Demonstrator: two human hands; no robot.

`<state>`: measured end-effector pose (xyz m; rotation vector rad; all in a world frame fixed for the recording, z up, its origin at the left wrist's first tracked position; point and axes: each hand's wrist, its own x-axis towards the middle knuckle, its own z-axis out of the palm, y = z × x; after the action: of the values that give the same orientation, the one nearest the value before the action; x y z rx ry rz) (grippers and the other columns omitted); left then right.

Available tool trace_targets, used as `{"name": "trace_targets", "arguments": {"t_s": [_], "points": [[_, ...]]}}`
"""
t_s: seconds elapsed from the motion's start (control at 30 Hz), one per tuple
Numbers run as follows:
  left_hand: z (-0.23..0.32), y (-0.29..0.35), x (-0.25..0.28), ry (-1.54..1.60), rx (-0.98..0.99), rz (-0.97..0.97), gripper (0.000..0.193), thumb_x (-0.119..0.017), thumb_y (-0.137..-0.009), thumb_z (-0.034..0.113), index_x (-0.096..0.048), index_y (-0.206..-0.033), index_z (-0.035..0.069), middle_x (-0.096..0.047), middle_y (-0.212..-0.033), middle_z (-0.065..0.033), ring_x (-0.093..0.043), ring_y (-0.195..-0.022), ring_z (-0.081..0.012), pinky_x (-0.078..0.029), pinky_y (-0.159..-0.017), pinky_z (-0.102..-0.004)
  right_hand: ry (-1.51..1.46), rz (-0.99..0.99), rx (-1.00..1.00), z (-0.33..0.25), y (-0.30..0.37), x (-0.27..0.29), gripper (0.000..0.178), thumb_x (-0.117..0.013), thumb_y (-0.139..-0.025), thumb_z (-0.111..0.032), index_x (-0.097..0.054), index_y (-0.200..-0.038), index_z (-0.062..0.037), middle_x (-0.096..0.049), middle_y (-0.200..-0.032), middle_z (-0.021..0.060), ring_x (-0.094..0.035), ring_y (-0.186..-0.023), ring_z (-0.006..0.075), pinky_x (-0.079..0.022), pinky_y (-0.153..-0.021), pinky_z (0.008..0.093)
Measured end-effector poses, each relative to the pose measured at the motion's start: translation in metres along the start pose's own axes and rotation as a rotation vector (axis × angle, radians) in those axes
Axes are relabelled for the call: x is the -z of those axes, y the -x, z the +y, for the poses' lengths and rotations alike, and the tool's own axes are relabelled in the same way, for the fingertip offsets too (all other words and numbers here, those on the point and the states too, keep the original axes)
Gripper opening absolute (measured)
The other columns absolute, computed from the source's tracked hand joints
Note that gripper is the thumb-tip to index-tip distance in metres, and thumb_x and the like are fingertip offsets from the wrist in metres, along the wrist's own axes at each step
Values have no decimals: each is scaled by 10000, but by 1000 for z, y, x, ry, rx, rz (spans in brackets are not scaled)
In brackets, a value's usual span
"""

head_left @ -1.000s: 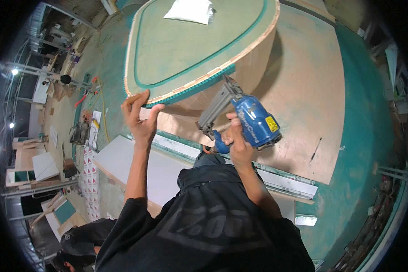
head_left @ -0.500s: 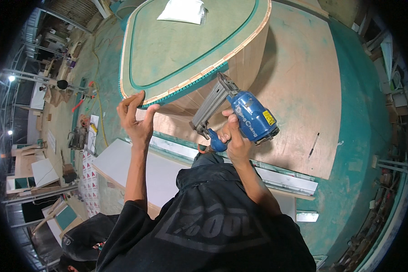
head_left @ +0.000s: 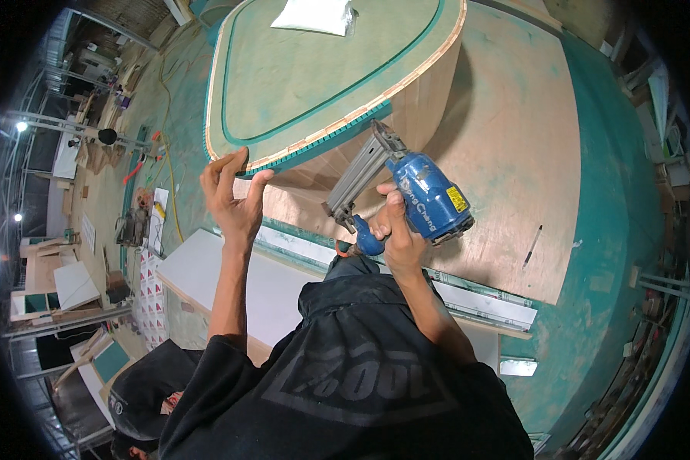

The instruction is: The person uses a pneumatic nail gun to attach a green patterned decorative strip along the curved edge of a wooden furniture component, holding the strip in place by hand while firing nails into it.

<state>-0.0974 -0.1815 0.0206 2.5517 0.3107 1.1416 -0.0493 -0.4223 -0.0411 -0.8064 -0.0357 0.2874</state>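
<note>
A large rounded wooden form with a green top stands in front of me, its rim edged with pale wood. Along its near curved side runs a green notched strip. My left hand is closed at the near left corner, fingers over the rim and thumb below against the strip. In my right hand is a blue nail gun, gripped by its handle. The gun's nose points at the strip's right end; whether it touches is hard to tell.
A white packet lies on the form. Beneath is a wide plywood sheet with a pen on it. White panels lie near my legs. A person in a dark cap is at the lower left, and a yellow hose crosses the floor.
The view has shifted slightly, and the form appears a little to the right and higher. Both hands keep their holds. The person at the lower left shows more.
</note>
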Motion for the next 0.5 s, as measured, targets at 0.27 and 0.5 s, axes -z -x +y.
{"name": "trace_targets", "arguments": {"t_s": [0.27,0.5], "points": [[-2,2,2,-64,-16,-14,459,-877,-769,273,-743,-1152,57,-661,-1083,-102,-570,-1042,-264,-477,-924,-375,34,-16,38,4,7,3,272,-626,-1028,-239,-593,-1149,2,-465,-637,-25,-430,-546,65,-403,-552,250],[-2,2,-4,-35,-53,51,465,-877,-764,282,-744,-1151,61,-669,-1073,-91,-570,-1045,-264,-461,-957,-384,-22,-43,4,8,16,3,282,-652,-1010,-227,-601,-1158,8,-488,-645,-26,-446,-552,61,-403,-553,246]]}}
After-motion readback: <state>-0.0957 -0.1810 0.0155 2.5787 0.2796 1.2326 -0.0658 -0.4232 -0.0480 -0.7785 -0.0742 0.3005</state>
